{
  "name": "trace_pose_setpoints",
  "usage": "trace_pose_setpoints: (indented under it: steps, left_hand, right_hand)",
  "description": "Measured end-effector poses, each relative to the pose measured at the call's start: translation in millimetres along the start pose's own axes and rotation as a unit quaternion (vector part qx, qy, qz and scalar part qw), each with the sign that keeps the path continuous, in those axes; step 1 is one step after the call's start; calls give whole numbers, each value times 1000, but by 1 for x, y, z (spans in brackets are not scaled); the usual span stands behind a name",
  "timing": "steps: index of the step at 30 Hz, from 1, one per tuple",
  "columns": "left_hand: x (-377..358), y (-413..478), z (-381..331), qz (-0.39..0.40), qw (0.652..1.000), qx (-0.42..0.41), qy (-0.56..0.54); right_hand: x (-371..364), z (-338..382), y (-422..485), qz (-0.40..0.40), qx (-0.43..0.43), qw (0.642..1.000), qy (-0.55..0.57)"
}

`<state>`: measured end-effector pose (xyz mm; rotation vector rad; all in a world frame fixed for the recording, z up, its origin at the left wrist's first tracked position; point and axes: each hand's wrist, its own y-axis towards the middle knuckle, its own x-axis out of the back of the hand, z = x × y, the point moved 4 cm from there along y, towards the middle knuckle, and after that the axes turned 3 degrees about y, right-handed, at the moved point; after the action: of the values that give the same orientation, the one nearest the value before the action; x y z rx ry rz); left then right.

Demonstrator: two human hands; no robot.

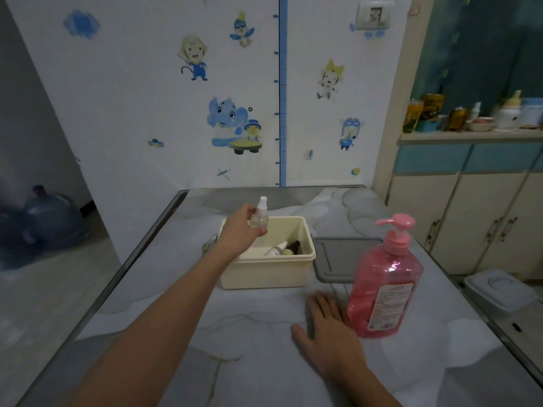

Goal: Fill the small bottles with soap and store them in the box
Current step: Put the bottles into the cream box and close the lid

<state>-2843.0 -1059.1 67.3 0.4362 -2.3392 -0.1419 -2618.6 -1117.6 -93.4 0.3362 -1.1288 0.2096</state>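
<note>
Box: A cream plastic box is sitting open near the middle of the marbled grey table, its front wall facing the camera.
Soap bottle: A tall pink pump bottle is standing upright on the table, to the right of the box and nearer the camera, its pump head pointing left and a label showing on its front.
Lid: A flat grey lid is lying on the table just beside the box's right wall, partly hidden behind the soap bottle.
Right hand: It is resting palm down on the table in front of the box, fingers straight and lying close together, thumb spreading to the left. The fingertips are lying just beside the soap bottle's base; whether they are touching it cannot be told.
Left hand: It is reaching out over the box's left side, thumb and fingers pinching the small bottle by its body.
Small bottle: Clear, with a white spray cap, it is being held upright in the air above the box's back left corner.
Inside the box: A white bottle and a dark bottle are lying tilted toward the right front corner.
</note>
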Motion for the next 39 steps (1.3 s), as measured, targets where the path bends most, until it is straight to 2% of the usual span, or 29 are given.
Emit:
trace_pose_setpoints:
  steps: [5, 13, 25, 31, 34, 36, 39]
  left_hand:
    - [-14, 27, 24, 35, 992, 52, 107]
    - [-45, 36, 48, 182, 951, 95, 230]
    - [-53, 43, 51, 232, 931, 100, 262]
    - [-42, 40, 35, 186, 949, 71, 243]
    - [-36, 39, 10, 139, 970, 20, 200]
    - [-34, 38, -11, 110, 979, -20, 169]
    - [-35, 37, -51, 82, 991, -63, 80]
  right_hand:
    - [1, 0, 1, 5, -1, 1000, 9]
    - [1, -1, 3, 7, 0, 1000, 17]
    - [0, 0, 3, -1, -3, 1000, 14]
    - [7, 4, 0, 3, 9, 999, 40]
    - [30, 11, -5, -6, 53, 986, 158]
    - [61, 25, -6, -47, 114, 970, 208]
    - [134, 55, -1, -179, 193, 929, 261]
